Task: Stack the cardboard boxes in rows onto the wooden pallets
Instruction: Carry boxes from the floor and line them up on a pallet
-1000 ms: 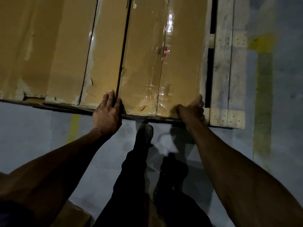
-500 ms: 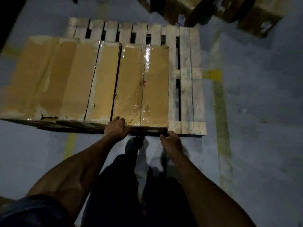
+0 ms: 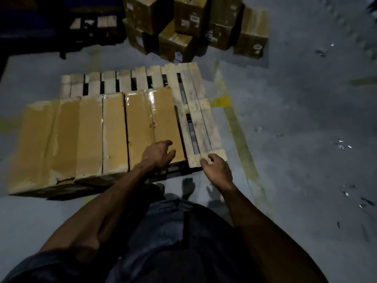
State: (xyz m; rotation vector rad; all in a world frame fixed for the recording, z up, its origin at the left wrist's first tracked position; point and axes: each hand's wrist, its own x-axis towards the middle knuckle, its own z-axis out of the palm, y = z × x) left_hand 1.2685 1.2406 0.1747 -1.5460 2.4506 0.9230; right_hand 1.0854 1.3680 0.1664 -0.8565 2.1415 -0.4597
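Observation:
A wooden pallet lies on the grey floor. Three long flat cardboard boxes sit side by side across its near half: the rightmost box, a middle box and a left box that overhangs the pallet's left edge. My left hand hovers over the near right corner of the rightmost box with fingers loosely spread and holds nothing. Over the pallet's near right corner is my right hand, fingers relaxed, with nothing in it. The pallet's far strip and right slats are bare.
A heap of several more cardboard boxes stands on the floor beyond the pallet. A dark rack or pallet is at the far left. A yellow floor line runs along the pallet's right side. My legs and feet are below the near edge.
Both hands have let go of the rightmost box's near end and lifted off it. My view has pulled back and up, so the whole pallet and the far box heap show.

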